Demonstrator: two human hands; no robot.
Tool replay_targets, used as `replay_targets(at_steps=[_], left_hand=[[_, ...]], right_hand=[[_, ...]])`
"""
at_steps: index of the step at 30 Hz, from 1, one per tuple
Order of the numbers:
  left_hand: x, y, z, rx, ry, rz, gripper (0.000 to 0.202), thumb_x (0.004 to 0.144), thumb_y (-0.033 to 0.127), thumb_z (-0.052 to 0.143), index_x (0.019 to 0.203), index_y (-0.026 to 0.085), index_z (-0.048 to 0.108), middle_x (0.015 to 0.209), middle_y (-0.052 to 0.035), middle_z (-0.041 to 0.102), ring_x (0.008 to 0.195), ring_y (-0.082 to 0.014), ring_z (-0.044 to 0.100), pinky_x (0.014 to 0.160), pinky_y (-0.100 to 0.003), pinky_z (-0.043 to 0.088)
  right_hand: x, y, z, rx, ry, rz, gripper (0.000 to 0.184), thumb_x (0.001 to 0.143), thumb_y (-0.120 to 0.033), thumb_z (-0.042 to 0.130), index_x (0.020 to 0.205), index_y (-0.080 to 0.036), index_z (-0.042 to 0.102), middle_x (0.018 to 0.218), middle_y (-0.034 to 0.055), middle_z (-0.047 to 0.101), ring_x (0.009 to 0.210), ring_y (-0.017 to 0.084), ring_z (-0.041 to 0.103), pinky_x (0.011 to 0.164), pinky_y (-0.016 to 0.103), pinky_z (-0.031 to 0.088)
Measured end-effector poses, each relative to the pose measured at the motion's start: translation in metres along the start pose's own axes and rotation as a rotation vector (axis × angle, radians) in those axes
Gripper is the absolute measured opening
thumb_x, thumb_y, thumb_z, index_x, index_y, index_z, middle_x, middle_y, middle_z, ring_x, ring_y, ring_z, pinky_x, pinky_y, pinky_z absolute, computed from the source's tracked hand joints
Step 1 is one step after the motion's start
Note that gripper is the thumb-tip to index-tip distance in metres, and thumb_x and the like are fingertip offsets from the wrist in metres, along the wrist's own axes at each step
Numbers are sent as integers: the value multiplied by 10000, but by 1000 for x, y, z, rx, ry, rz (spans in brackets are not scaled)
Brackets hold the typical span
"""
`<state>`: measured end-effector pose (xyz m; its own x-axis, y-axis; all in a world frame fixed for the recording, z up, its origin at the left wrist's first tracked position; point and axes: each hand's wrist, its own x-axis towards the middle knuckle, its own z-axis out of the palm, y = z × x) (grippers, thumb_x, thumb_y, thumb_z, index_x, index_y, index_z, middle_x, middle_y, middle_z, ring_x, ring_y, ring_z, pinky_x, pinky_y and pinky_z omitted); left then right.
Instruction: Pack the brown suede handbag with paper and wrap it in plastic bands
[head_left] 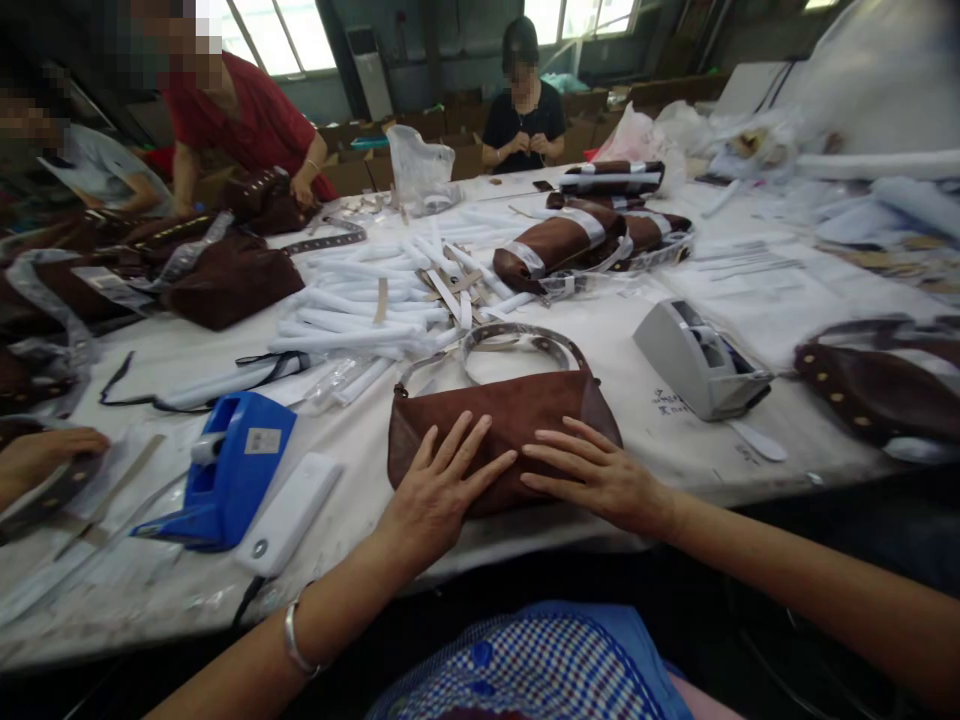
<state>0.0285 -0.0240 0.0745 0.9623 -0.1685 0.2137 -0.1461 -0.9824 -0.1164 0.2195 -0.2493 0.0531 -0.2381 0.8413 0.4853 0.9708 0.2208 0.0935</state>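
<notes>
A brown handbag lies on the table right in front of me, its studded strap looped up behind it. My left hand rests flat on the bag's left half with the fingers spread. On the right half lies my right hand, palm down, fingers stretched out and apart. Both hands touch the bag's surface without gripping it. The fingertips of the two hands nearly meet near the bag's middle.
To the left stand a blue tape dispenser and a white flat device; a grey tape dispenser is at right. White tubes pile up behind the bag. Wrapped brown bags lie farther back. A co-worker's hand shows at far left.
</notes>
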Motion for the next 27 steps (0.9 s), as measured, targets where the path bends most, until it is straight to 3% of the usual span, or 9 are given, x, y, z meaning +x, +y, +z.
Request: replay_targets(at_steps=[2, 5, 8, 12, 16, 19, 22, 25, 27], left_hand=[[-6, -2, 13, 19, 60, 73, 756, 880, 46, 462, 1554, 335, 278, 1630, -88, 285, 1483, -333, 287, 1132, -545, 357], [-17, -2, 32, 4, 155, 108, 633, 945, 98, 448, 1532, 311, 343, 1602, -69, 346, 1478, -332, 305, 1145, -556, 349], [-22, 1, 46, -39, 277, 99, 536, 974, 162, 492, 1490, 290, 425, 1542, -43, 447, 1465, -329, 330, 1158, -557, 346], [-21, 1, 63, -87, 415, 65, 464, 978, 153, 514, 1429, 265, 506, 1445, -17, 562, 1442, -296, 376, 1160, -514, 372], [-21, -2, 67, -117, 419, 51, 444, 991, 134, 481, 1423, 230, 509, 1417, -28, 587, 1435, -270, 390, 1163, -495, 379], [-21, -2, 63, -111, 383, 49, 447, 994, 137, 472, 1430, 227, 502, 1434, -29, 569, 1441, -270, 378, 1176, -503, 361], [-20, -1, 57, -88, 355, 37, 456, 994, 134, 461, 1437, 238, 498, 1457, -30, 544, 1449, -274, 362, 1184, -515, 344], [-18, 1, 58, -78, 348, 24, 466, 988, 144, 479, 1442, 249, 492, 1476, -32, 522, 1456, -277, 349, 1189, -523, 334], [-19, 1, 62, -82, 344, 17, 465, 985, 162, 497, 1442, 251, 493, 1486, -39, 510, 1462, -280, 338, 1191, -533, 329]], right_hand=[[1, -1, 0, 37, -70, -31, 519, 1015, -68, 389, 1516, -205, 379, 1480, 72, 520, 1441, 226, 364, 1206, 482, 318], [0, 0, 5, 138, -144, -18, 523, 1030, -76, 362, 1542, -161, 302, 1532, 70, 451, 1481, 205, 274, 1229, 452, 285], [-5, 0, 16, 236, -140, 5, 504, 1052, -117, 351, 1547, -180, 288, 1522, 72, 462, 1480, 199, 270, 1221, 472, 297], [-10, -2, 38, 254, -31, 3, 481, 1068, -139, 334, 1539, -233, 314, 1450, 36, 548, 1462, 169, 294, 1212, 441, 317], [-14, -1, 52, 220, -6, -3, 479, 1054, -117, 368, 1520, -231, 358, 1413, 23, 584, 1454, 152, 304, 1206, 420, 325], [-7, 0, 37, 224, -65, -9, 474, 1041, -128, 365, 1504, -227, 394, 1443, 31, 557, 1448, 159, 331, 1203, 431, 329], [17, -3, -8, 224, -130, -1, 487, 1023, -261, 439, 1504, -192, 402, 1456, 72, 542, 1428, 203, 386, 1217, 475, 289], [51, -7, -42, 75, 44, 133, 589, 1027, -429, 450, 1539, -165, 330, 1492, 111, 498, 1445, 272, 358, 1226, 551, 216], [66, -9, -34, -35, 169, 263, 702, 1016, -550, 410, 1566, -142, 255, 1548, 145, 409, 1474, 329, 282, 1212, 598, 204]])
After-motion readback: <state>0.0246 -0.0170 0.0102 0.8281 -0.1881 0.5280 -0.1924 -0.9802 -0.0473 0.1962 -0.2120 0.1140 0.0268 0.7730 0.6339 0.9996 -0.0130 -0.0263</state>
